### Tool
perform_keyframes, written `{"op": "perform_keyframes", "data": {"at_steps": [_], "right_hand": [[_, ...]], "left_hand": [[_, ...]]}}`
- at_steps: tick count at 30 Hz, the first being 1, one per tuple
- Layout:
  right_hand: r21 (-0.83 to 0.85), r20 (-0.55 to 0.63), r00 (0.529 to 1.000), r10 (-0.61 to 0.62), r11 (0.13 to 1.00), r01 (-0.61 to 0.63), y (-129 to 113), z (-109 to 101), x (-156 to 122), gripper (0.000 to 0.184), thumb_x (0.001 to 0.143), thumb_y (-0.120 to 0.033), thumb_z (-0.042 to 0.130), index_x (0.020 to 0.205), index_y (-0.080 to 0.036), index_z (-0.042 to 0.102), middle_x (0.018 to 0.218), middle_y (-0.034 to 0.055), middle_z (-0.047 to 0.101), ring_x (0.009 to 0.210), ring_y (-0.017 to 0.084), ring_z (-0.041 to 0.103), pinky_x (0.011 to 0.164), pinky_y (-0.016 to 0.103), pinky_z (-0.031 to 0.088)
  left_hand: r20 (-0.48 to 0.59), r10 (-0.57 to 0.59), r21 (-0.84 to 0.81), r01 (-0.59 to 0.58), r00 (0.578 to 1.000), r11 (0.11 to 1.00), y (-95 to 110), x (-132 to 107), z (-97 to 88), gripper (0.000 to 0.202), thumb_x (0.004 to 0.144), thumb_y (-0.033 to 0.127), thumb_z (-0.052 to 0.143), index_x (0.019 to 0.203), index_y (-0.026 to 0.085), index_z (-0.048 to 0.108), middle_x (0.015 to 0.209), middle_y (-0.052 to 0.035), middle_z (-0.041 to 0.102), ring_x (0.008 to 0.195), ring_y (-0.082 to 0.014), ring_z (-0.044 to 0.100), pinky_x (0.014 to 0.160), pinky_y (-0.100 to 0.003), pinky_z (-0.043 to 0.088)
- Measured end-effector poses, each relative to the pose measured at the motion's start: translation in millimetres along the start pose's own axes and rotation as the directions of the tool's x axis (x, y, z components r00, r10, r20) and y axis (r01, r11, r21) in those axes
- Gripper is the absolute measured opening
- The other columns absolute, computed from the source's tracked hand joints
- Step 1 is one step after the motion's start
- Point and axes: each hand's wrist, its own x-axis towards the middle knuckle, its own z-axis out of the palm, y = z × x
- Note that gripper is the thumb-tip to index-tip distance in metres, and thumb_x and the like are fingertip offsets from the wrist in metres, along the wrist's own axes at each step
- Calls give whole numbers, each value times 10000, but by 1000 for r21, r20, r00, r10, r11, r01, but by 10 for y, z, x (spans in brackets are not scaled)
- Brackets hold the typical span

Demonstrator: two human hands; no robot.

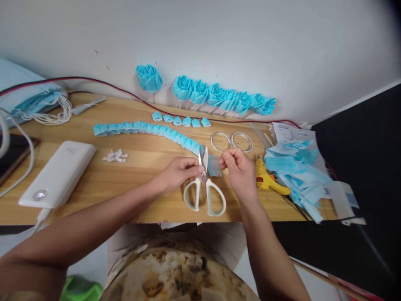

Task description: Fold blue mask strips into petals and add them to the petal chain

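My left hand (181,172) is closed on a pair of scissors (216,205), its thumb over the metal near the pivot. The white handles point toward me and the blades are slightly parted. My right hand (240,169) is closed in a pinch to the right of the blades. Its fingertips are at the edge of a small blue and grey fabric piece (214,166); whether they grip it or something else is hidden. Beyond the blades, a long chain of folded blue pieces (147,128) curves leftward. Several small folded blue petals (177,121) lie in a row behind it.
Blue fabric flowers (214,96) on sticks lean along the wall. Two rings of tape (241,142), a yellow glue gun (266,179) and blue scraps (294,167) lie right. Left are a white power bank (59,173), a white paper-strip cluster (115,156) and stacked masks (25,92).
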Motion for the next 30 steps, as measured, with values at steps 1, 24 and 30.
{"op": "perform_keyframes", "data": {"at_steps": [1,24,30], "right_hand": [[42,16,1000,23,999,-24,4,15,-13,221,930,-371,565,771,-219,594,700,-9,656,625,136,584,650,294,461],[16,302,945,-124,992,125,-260,647,78,487,1010,-437,451,569,-230,453,545,-26,509,572,134,489,630,286,352],[-106,616,750,-241,918,382,-595,1442,252,308,990,-377,512,754,-217,629,728,1,663,695,155,562,624,287,297]], "left_hand": [[14,7,-48,-7,1000,999,0,2,0,335,831,450,693,706,152,605,617,30,525,587,-93,446,594,-229,349],[-361,273,-537,-438,892,721,694,-247,-525,318,898,343,629,675,239,428,587,33,290,541,-137,273,560,-296,379],[-626,469,-257,-733,623,630,851,-501,-828,179,971,354,568,799,307,553,652,5,426,747,-192,417,719,-300,373]]}}
